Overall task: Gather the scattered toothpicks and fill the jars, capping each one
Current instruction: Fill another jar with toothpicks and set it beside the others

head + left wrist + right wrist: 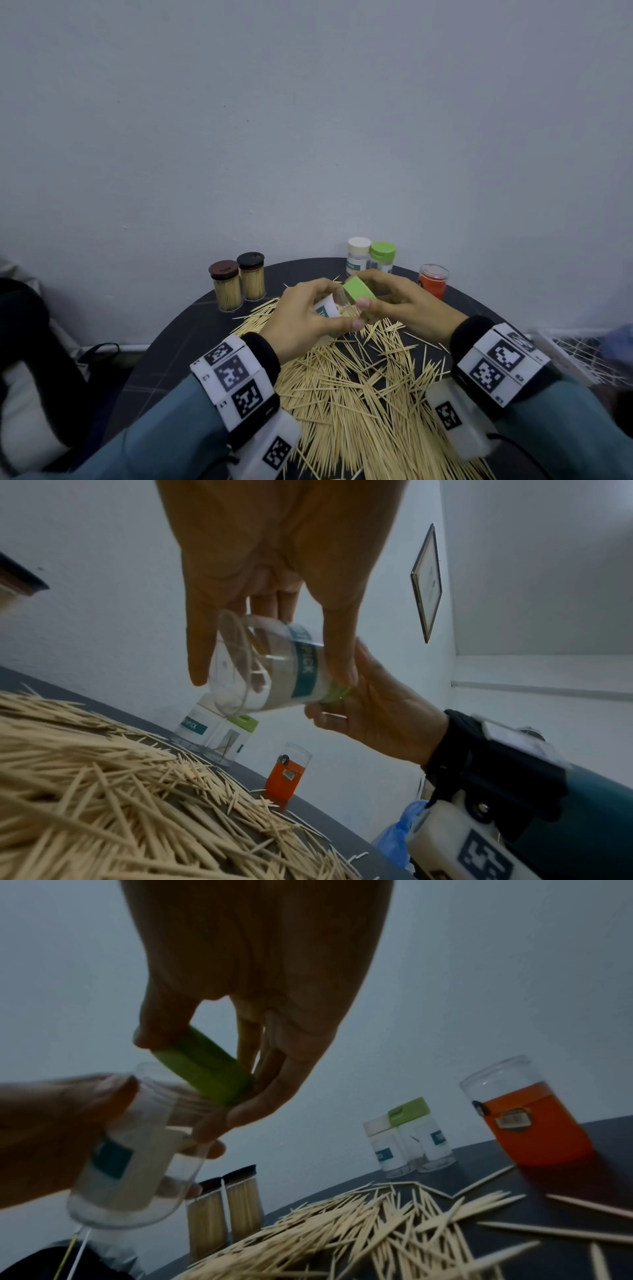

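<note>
While both hands work above the toothpick pile (356, 387), the left hand (301, 325) grips a clear jar (270, 666) w/ a white-and-teal label, thumb and fingers curled round its body; jar is tilted, mouth toward the right hand (400, 301). Right hand pinches the green cap (358, 293) betw. thumb and fingers, cap held at the jar's mouth. In the right wrist view the cap (205, 1066) sits askew at the rim; whether it is seated or apart cannot be told. A few toothpicks show inside the jar in the left wrist view.

Pile covers the middle and near part of the dark round table (164, 359), directly under and nearer than the hands; stray picks lie at the pile's right edge.

Beyond the pile, at its far left: two full jars, side by side, one w/ a brown cap (226, 286), one w/ a black cap (252, 275), both packed w/ toothpicks. Beyond the pile, far centre: a white-capped jar (358, 255) touching or just beside a green-capped jar (382, 257), both clear w/ teal labels, nearly empty. Right of these, at the pile's far right: an orange jar (433, 279) w/ clear top section, upright, standing apart.

Each wrist carries a band w/ black-and-white square markers (236, 380). Grey wall (308, 120) stands behind the table.
</note>
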Demonstrator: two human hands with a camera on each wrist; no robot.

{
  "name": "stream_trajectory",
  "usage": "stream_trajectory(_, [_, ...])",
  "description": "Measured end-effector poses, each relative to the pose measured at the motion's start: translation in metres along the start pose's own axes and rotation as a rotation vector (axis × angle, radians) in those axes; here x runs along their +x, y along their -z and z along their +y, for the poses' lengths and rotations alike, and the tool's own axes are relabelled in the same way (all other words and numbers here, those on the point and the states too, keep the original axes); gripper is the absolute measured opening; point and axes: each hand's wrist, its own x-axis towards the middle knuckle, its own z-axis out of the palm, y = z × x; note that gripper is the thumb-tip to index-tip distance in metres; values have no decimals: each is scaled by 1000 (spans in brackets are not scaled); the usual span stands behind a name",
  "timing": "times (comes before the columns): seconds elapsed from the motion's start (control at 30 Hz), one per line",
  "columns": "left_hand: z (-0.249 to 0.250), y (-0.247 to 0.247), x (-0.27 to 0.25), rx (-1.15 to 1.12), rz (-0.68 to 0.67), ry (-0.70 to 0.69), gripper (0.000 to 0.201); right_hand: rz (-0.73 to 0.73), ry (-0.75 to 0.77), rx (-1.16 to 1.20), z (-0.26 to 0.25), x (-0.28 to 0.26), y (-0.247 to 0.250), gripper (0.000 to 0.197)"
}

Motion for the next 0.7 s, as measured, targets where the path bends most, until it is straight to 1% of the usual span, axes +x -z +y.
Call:
stream_trajectory(0.07, [0,-3,0,-31,-32,11,52,-15,-30,31,-1,-3,4,51])
stream_trajectory(0.13, [1,-6,2,-63,-38,23,51,9,-62,48,0,-5,9,48])
stream_trajectory(0.2, [1,-8,3,-89,-19,34,49,47,-95,26,4,-6,16,52])
stream_trajectory(0.27, [2,-8,4,-96,-6,36,48,86,-167,-115,12,-7,25,54])
stream_trajectory(0.37, [4,-5,2,-47,-30,23,51,70,-312,-648,29,-12,46,45])
stream_trajectory(0.43, [4,-3,2,-44,-38,17,53,36,-431,-831,41,-18,59,42])
stream_trajectory(0.53, [4,-2,1,-46,-47,18,54,-42,-650,-958,52,-25,71,46])
stream_trajectory(0.6, [3,-3,2,-45,-63,31,55,-56,-714,-980,57,-28,74,52])
stream_trajectory(0.7, [1,-4,1,-53,-88,44,58,-70,-748,-980,61,-29,73,58])
